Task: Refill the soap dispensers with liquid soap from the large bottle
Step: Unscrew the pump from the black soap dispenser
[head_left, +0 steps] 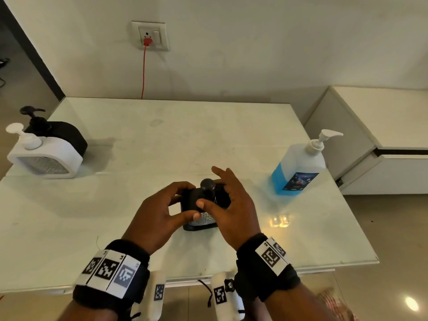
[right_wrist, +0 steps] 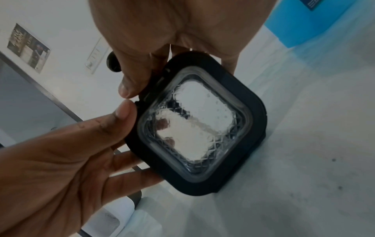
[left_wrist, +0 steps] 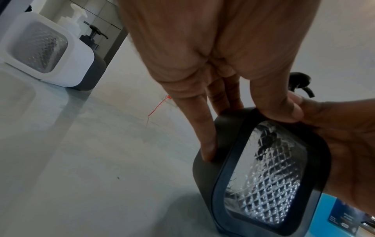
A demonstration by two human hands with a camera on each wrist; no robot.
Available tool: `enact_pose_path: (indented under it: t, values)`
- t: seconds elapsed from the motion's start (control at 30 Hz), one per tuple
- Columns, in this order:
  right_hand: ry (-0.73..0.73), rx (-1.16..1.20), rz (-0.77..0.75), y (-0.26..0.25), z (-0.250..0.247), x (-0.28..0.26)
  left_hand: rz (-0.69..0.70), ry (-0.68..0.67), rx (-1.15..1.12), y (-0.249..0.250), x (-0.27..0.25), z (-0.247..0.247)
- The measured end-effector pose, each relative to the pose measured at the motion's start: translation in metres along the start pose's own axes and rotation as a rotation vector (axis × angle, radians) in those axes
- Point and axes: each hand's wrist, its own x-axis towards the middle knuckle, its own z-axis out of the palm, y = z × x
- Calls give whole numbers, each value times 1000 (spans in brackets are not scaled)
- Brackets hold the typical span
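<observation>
A black square soap dispenser [head_left: 201, 220] with a clear diamond-patterned window [left_wrist: 263, 173] and a black pump head [head_left: 207, 184] stands on the white table [head_left: 162, 147], front centre. My left hand [head_left: 183, 201] grips its left side, fingers [left_wrist: 207, 144] on the edge and thumb at the top corner. My right hand [head_left: 215, 193] holds the right side, with its thumb [right_wrist: 129, 83] near the top and the index finger raised. The large bottle [head_left: 298, 167], part full of blue liquid and with a white pump, stands to the right.
A white square dispenser [head_left: 44, 156] and another black one [head_left: 60, 135] behind it sit at the table's left edge. A red cable [head_left: 144, 70] hangs from a wall socket behind the table. A low white cabinet [head_left: 375, 140] stands to the right.
</observation>
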Motion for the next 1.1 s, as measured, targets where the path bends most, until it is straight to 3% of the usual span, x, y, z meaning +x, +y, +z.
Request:
enact_pose_path:
  t: [0.1,0.33,0.47,0.57,0.8,1.0,1.1]
  values:
    - [-31,-49,-44,5,-3,1,5,0,3,1,0,0]
    - [-295,-86,-5,13,-12,3,19,-2,10,-1,0,1]
    - [-98,-19,61,13,-3,1,51,27,-15,3,-1,2]
    - [-41,-45,11,10,-2,1,69,37,-12,0,-1,4]
    - [-165,26,-34,5,-14,0,94,36,-21,-2,0,2]
    - [7,-77,-56,3,-9,0,69,34,14,-4,0,2]
    - [-61,-17,-70,4,-13,1,81,41,-1,-3,0,2]
